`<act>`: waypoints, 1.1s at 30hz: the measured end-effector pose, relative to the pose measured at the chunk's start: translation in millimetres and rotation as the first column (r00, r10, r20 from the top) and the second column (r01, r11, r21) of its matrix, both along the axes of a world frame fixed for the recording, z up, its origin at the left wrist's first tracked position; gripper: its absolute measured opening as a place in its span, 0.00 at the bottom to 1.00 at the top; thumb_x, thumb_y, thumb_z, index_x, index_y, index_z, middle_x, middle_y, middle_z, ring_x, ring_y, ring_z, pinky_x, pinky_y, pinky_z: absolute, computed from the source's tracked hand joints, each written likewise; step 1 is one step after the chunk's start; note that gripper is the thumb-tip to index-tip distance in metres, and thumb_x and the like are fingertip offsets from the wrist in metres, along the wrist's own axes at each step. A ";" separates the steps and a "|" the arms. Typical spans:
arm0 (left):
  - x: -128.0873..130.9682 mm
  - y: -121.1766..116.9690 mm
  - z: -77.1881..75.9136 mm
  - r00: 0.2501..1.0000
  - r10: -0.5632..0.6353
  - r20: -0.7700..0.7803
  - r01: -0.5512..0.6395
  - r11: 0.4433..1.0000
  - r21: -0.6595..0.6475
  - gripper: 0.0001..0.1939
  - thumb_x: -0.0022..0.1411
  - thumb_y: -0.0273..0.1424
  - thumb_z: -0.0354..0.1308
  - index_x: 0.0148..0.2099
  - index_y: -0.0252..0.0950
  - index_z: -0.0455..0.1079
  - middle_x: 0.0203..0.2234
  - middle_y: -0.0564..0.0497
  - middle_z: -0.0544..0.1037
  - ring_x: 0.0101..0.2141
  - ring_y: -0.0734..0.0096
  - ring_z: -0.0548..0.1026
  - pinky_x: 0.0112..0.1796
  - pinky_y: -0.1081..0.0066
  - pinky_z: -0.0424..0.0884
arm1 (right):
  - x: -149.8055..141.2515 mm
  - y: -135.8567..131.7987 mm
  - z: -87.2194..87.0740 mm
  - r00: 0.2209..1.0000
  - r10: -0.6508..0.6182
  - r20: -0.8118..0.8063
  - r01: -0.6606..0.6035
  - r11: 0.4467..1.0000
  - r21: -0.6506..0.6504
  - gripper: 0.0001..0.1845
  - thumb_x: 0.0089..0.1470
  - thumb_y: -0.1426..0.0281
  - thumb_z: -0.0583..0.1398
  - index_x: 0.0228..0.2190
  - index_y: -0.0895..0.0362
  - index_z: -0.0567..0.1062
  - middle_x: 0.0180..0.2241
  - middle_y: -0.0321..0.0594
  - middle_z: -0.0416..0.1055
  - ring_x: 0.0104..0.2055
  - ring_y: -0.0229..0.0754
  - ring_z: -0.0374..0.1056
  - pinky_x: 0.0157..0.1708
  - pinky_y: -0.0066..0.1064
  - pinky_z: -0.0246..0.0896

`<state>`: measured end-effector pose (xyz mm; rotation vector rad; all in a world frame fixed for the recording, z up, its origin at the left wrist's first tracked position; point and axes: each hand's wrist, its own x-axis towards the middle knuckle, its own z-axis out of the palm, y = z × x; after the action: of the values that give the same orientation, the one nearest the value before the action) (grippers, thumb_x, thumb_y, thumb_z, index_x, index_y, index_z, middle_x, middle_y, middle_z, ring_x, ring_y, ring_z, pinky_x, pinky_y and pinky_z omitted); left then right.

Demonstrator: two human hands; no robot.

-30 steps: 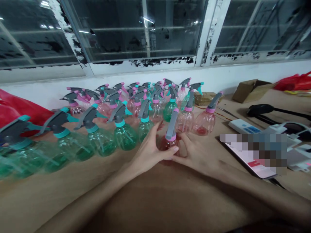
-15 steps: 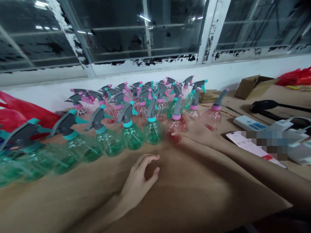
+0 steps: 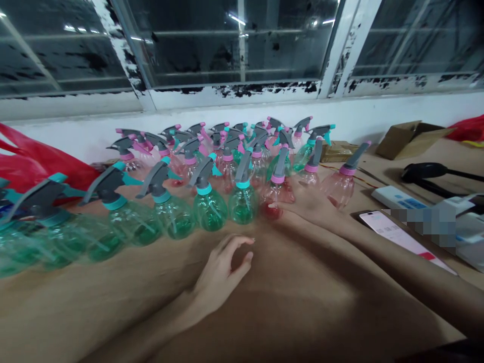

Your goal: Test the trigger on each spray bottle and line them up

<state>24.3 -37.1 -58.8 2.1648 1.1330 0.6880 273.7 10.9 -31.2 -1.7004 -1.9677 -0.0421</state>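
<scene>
My right hand (image 3: 310,201) is around a pink spray bottle (image 3: 276,194) with a grey trigger head and pink collar. Its thumb lies across the front of the bottle, and the other fingers are mostly hidden. Just left of that bottle stands a green spray bottle (image 3: 243,201) with a turquoise collar, at the end of a front row of several green ones. My left hand (image 3: 225,272) hovers over the table in front of them, fingers curved and apart from the thumb, holding nothing. Another pink spray bottle (image 3: 342,184) stands beyond my right hand.
Several more pink and green spray bottles crowd behind the front row, below the window wall. A red plastic bag (image 3: 41,161) lies at the left. To the right are a phone (image 3: 401,239), a white power strip (image 3: 397,197) and an open cardboard box (image 3: 408,138).
The whole view has shifted slightly, so things appear a little further right. My right hand stays at the pink spray bottle, and my left hand keeps its open curve.
</scene>
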 end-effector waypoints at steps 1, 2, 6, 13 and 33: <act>0.8 -0.1 0.5 1.000 0.003 -0.003 -0.003 1.000 -0.006 0.09 0.64 0.32 0.50 0.46 0.45 0.66 0.45 0.52 0.73 0.45 0.61 0.72 0.40 0.61 0.71 | -0.1 -2.2 1.3 1.000 -0.019 0.000 0.019 1.000 -0.011 0.37 0.48 0.49 0.58 0.54 0.55 0.61 0.44 0.53 0.71 0.47 0.63 0.67 0.41 0.50 0.62; 1.6 -0.3 1.1 1.000 0.006 -0.006 -0.006 1.000 -0.011 0.09 0.64 0.32 0.49 0.46 0.45 0.66 0.45 0.52 0.73 0.45 0.61 0.72 0.40 0.61 0.71 | 0.7 -4.6 2.8 0.999 -0.042 0.001 0.042 0.999 -0.023 0.38 0.47 0.48 0.58 0.54 0.55 0.61 0.43 0.53 0.71 0.46 0.63 0.67 0.40 0.50 0.62; 5.6 -1.4 5.1 1.000 0.020 -0.007 -0.020 0.999 -0.029 0.09 0.64 0.33 0.49 0.46 0.45 0.66 0.46 0.52 0.74 0.45 0.61 0.72 0.40 0.61 0.71 | 16.8 -13.7 8.6 0.997 -0.061 -0.040 0.060 0.998 -0.030 0.34 0.49 0.47 0.56 0.51 0.54 0.66 0.41 0.50 0.74 0.41 0.60 0.70 0.35 0.47 0.65; 15.8 4.4 22.7 0.998 0.035 0.051 -0.031 0.997 -0.075 0.10 0.66 0.37 0.47 0.45 0.43 0.67 0.42 0.52 0.77 0.44 0.62 0.73 0.48 0.57 0.66 | 60.1 -18.4 10.2 0.962 -0.203 -0.181 0.221 0.971 0.088 0.23 0.53 0.51 0.54 0.36 0.57 0.73 0.34 0.46 0.77 0.29 0.47 0.72 0.29 0.38 0.66; 47.4 -2.8 31.2 0.967 0.029 0.252 0.024 0.978 -0.207 0.16 0.69 0.39 0.40 0.44 0.42 0.68 0.36 0.53 0.77 0.37 0.68 0.73 0.42 0.66 0.68 | 65.6 2.3 2.4 0.960 -0.279 -0.003 0.279 0.960 0.003 0.29 0.53 0.48 0.51 0.42 0.60 0.68 0.32 0.51 0.73 0.35 0.56 0.71 0.31 0.42 0.62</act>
<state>71.7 -40.0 -27.6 1.8401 1.0227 0.7860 339.3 13.2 -28.8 -1.9625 -1.7098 -0.1446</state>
